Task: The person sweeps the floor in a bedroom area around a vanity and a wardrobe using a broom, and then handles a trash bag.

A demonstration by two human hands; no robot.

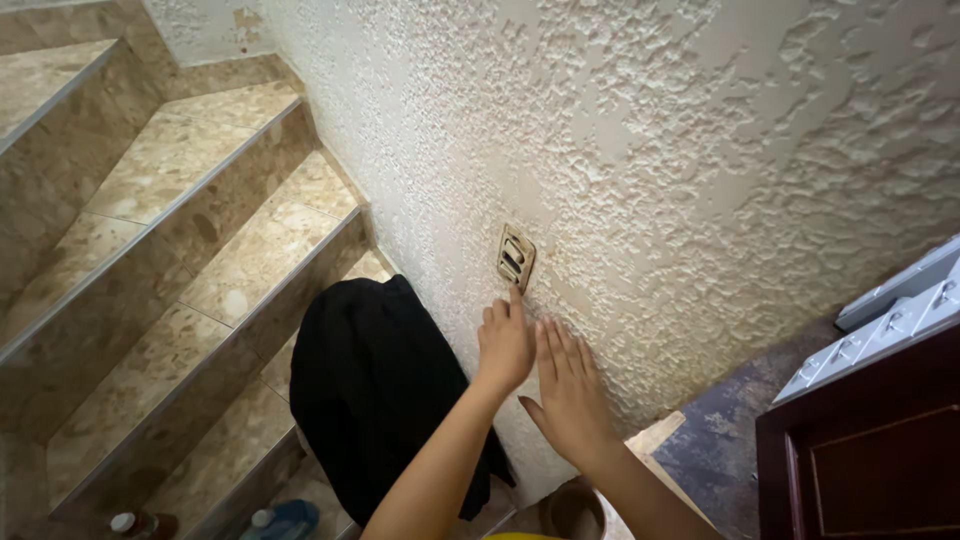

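Beige wall switch: small rectangular plastic plate [516, 256] on rough white textured plaster wall [700, 150], long axis vertical, just above both hands.
Left hand [505, 345]: nearer; index fingertip at plate's lower edge, other fingers loosely curled, pinching nothing.
Right hand [572, 392]: fingers spread flat against wall, below-right of plate.
Beside: black cloth bundle [380, 395], marble stairs [200, 230].

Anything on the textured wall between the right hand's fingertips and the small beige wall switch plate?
Nothing: in the head view only bare rough plaster separates the right hand from the beige wall switch plate; the left hand reaches up beside that stretch.
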